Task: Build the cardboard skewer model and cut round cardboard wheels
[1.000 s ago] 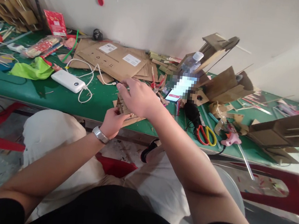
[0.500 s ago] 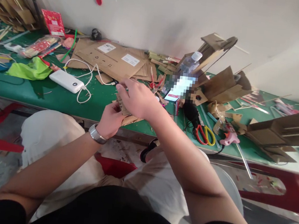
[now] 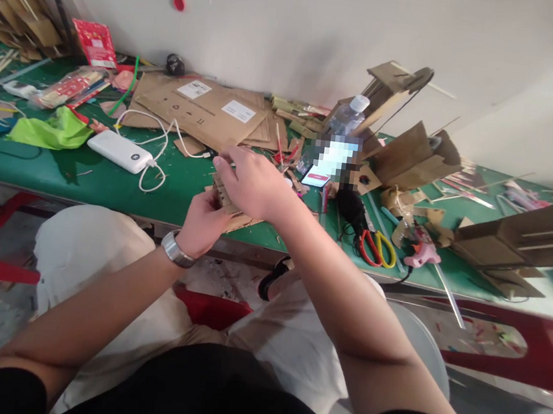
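A small piece of layered brown cardboard [image 3: 240, 223] is held at the front edge of the green table, mostly hidden under my hands. My left hand [image 3: 200, 223], with a metal watch at the wrist, grips its near left side with the thumb on it. Over the top of it lies my right hand [image 3: 255, 183], fingers together and curled down across the far side. The right fingertips are partly out of sight. Beyond the hands, the tip of a white cable [image 3: 202, 155] lies near the right fingers.
A white power bank [image 3: 119, 151] and green cloth [image 3: 51, 128] lie left. Flattened cardboard [image 3: 202, 112] is behind. To the right are a lit phone [image 3: 329, 163], a bottle [image 3: 348, 116], scissors [image 3: 376, 247], a pink glue gun [image 3: 422, 252] and cardboard structures [image 3: 529, 241].
Both hands keep the same hold on the cardboard, with barely any movement. The whole view has shifted slightly, so the table's things appear a little further left.
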{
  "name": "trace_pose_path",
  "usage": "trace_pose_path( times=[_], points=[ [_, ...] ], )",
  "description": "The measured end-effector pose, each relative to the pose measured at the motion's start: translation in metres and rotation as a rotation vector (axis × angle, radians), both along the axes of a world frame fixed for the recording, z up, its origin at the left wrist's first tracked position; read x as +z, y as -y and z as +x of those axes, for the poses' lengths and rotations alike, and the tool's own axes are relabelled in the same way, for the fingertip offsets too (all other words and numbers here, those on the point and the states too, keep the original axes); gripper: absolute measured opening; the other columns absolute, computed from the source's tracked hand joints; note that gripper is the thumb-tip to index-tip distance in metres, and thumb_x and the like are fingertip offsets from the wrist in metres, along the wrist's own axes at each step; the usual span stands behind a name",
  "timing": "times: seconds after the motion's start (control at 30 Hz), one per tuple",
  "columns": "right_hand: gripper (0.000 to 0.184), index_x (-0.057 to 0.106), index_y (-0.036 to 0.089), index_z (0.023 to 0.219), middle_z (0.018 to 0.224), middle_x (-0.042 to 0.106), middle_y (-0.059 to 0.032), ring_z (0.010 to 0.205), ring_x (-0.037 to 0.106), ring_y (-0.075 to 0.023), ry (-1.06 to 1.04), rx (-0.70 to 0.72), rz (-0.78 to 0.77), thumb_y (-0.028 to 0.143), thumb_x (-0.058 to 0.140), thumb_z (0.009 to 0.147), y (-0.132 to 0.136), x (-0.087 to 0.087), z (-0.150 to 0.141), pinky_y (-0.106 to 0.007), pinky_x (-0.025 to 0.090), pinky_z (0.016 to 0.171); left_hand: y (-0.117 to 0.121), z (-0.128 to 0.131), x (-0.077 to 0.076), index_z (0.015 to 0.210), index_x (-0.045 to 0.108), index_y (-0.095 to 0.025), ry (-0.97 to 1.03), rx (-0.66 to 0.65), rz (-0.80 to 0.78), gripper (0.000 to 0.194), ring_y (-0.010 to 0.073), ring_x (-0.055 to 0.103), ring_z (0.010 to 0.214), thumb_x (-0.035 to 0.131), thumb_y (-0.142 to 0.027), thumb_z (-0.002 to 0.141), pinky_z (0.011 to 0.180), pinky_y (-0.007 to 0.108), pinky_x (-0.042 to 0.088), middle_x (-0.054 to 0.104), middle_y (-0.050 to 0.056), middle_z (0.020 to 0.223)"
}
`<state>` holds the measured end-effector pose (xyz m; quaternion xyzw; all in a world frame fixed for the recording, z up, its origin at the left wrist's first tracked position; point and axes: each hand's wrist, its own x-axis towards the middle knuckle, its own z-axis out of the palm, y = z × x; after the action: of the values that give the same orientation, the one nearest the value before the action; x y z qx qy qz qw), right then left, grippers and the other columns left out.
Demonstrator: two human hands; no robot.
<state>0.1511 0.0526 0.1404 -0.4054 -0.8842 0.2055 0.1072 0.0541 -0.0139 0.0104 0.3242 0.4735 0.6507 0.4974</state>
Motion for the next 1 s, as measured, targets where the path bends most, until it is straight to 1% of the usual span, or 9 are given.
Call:
trace_pose_path(
  times=[0.07,0.17,0.3,0.5,0.6,0.73,0.83,0.9,1.0],
  points=[
    [0.034,0.069,0.014,0.117,0.126,0.077,-0.0163,0.114,0.07,-0.026,-0.006,0.0,-0.005,0.034,0.042,0.118,0.001,0.0,0.001,-0.034,0.045,0.093,-0.001,-0.002,0.006,0.075,0.073,-0.015,-0.004,-0.014,0.023,0.032,0.0191,0.068,0.075,0.098,-0.03,0.062,0.067,0.028,0.057,0.076,0.004,0.077],
    [0.034,0.069,0.014,0.115,0.124,0.078,-0.016,0.112,0.07,-0.0257,-0.007,-0.005,-0.008,0.033,0.041,0.118,0.002,0.0,0.001,-0.033,0.045,0.092,-0.003,-0.003,0.006,0.074,0.072,-0.015,-0.026,-0.02,0.021,0.036,0.019,0.068,0.074,0.1,-0.033,0.061,0.066,0.028,0.056,0.073,0.002,0.073],
    [0.034,0.069,0.014,0.114,0.123,0.077,-0.0165,0.111,0.07,-0.026,-0.02,-0.007,0.0,0.034,0.042,0.118,0.0,0.0,0.001,-0.034,0.044,0.091,-0.004,0.002,-0.004,0.076,0.073,-0.015,0.023,-0.01,-0.02,0.034,0.0209,0.071,0.075,0.096,-0.037,0.064,0.067,0.03,0.058,0.076,0.004,0.077],
    [0.033,0.069,0.014,0.115,0.125,0.078,-0.0165,0.112,0.071,-0.027,-0.036,-0.021,-0.022,0.034,0.043,0.117,-0.003,-0.002,0.003,-0.034,0.044,0.091,-0.001,0.005,-0.018,0.071,0.073,-0.015,-0.018,0.02,-0.08,0.022,0.0205,0.07,0.075,0.09,-0.029,0.067,0.07,0.031,0.057,0.076,0.004,0.075],
    [0.033,0.069,0.014,0.114,0.125,0.077,-0.0169,0.113,0.071,-0.0269,-0.042,-0.014,-0.024,0.034,0.042,0.117,-0.001,-0.001,0.004,-0.034,0.045,0.091,-0.003,0.001,-0.014,0.074,0.074,-0.016,-0.03,0.015,-0.047,0.025,0.0199,0.068,0.076,0.093,-0.031,0.066,0.069,0.029,0.055,0.076,0.003,0.077],
    [0.033,0.069,0.015,0.113,0.123,0.077,-0.0162,0.112,0.071,-0.0257,-0.043,-0.006,-0.024,0.033,0.042,0.117,0.0,0.0,0.005,-0.033,0.045,0.091,-0.006,-0.005,-0.002,0.075,0.072,-0.017,-0.096,-0.021,0.037,0.031,0.0188,0.066,0.075,0.096,-0.035,0.067,0.064,0.027,0.05,0.074,0.002,0.076],
    [0.033,0.069,0.015,0.112,0.121,0.078,-0.0153,0.11,0.071,-0.0246,-0.039,-0.009,-0.016,0.033,0.042,0.118,0.001,0.0,0.005,-0.032,0.045,0.09,-0.007,-0.004,0.004,0.076,0.073,-0.017,-0.042,-0.04,0.032,0.034,0.0197,0.067,0.075,0.098,-0.037,0.065,0.066,0.029,0.052,0.075,0.003,0.077],
    [0.033,0.068,0.016,0.109,0.12,0.078,-0.015,0.108,0.071,-0.0242,-0.033,-0.01,-0.011,0.034,0.042,0.118,0.0,0.0,0.004,-0.032,0.044,0.089,-0.007,-0.001,0.005,0.077,0.074,-0.017,0.019,-0.041,0.019,0.035,0.0209,0.069,0.075,0.099,-0.037,0.062,0.069,0.031,0.055,0.075,0.003,0.077],
    [0.034,0.068,0.017,0.106,0.119,0.078,-0.0154,0.105,0.071,-0.0245,-0.03,-0.014,-0.01,0.035,0.042,0.118,-0.002,-0.001,0.005,-0.033,0.045,0.088,-0.006,0.002,-0.004,0.077,0.075,-0.017,0.044,-0.035,-0.025,0.032,0.0219,0.072,0.078,0.098,-0.035,0.062,0.073,0.033,0.058,0.077,0.004,0.079]
  ],
)
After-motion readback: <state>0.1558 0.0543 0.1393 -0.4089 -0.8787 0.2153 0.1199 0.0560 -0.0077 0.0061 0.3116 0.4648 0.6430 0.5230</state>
